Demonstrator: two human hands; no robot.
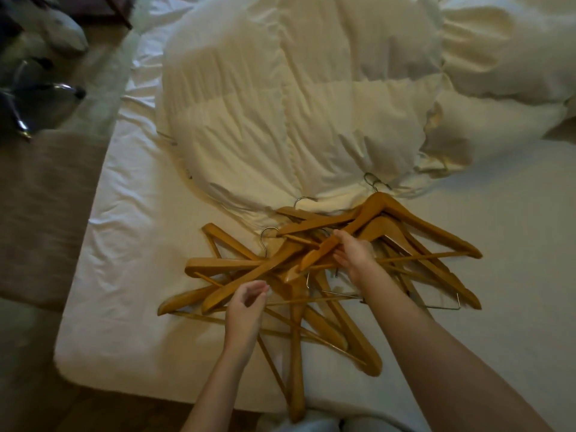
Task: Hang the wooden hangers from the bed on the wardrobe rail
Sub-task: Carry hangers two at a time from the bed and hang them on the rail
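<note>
Several wooden hangers (414,226) with metal hooks lie in a tangled pile on the white bed sheet (131,244), near the bed's front edge. My right hand (353,252) reaches into the middle of the pile and its fingers close around the arm of one wooden hanger (324,247). My left hand (247,302) hovers over the pile's left side with curled, parted fingers and nothing in it. One hanger (296,369) sticks out over the front edge. The wardrobe rail is not in view.
A crumpled cream duvet (280,104) covers the far half of the bed, just behind the pile. At the upper left, on the floor, stands a chair base with chrome legs (28,98). A brown rug (37,213) lies left of the bed.
</note>
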